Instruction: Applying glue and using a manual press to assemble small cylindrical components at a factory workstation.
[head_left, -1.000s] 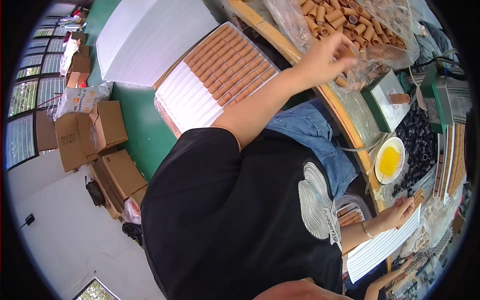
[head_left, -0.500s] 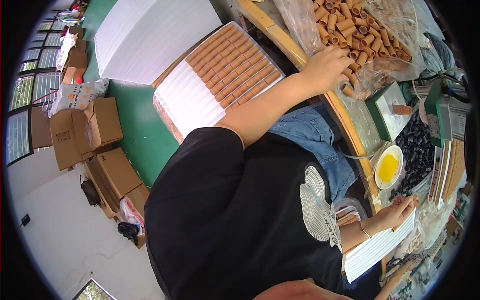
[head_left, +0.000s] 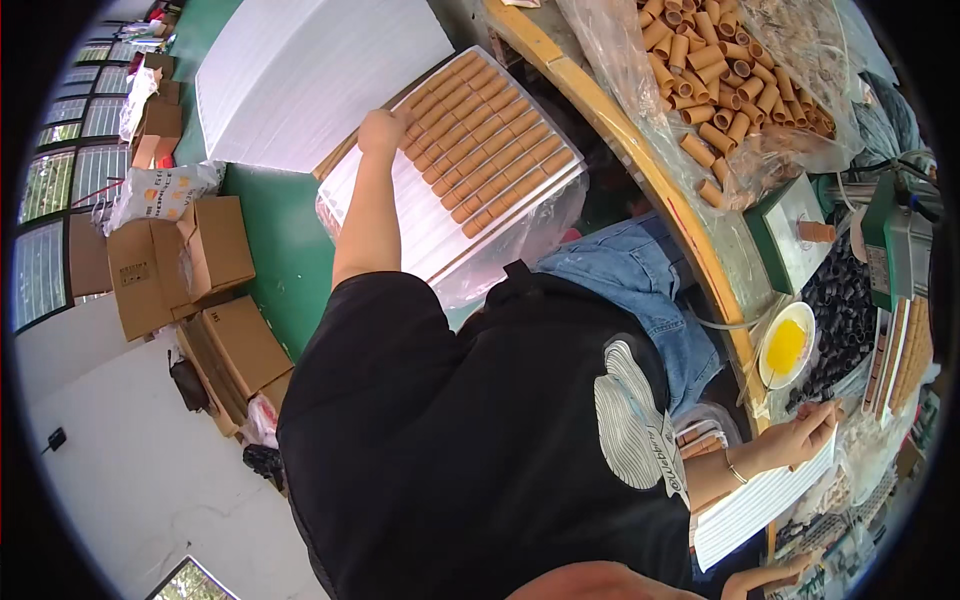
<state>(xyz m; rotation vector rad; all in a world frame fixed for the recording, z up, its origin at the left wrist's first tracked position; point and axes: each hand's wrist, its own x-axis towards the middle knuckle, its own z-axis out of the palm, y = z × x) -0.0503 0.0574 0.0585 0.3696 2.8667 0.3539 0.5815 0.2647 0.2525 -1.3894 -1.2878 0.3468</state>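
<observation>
My left hand [head_left: 383, 131] is closed at the upper left end of the rows of brown tubes [head_left: 490, 140] lying on a white ridged tray [head_left: 375, 215]. Its fingertips face away from me, so whatever they hold is hidden. At the lower right, my right hand [head_left: 805, 436], with a bracelet at the wrist, is pinched on a small brown piece, mostly covered by the fingers. Below that hand lies a white ridged sheet [head_left: 765, 505]. A shallow white bowl with yellow stuff [head_left: 786, 347] sits beside it.
Loose brown tubes [head_left: 740, 85] fill a clear plastic bag on the wooden-edged bench [head_left: 640, 140]. A green and white box [head_left: 790, 235] and black small parts [head_left: 845, 310] stand nearby. Another person's hand [head_left: 780, 575] shows at the lower edge. Cardboard boxes [head_left: 180, 260] stand at left.
My left hand has left the pile of loose tubes and swung left to the rows on the tray. The right hand stays almost in place, pinched as before.
</observation>
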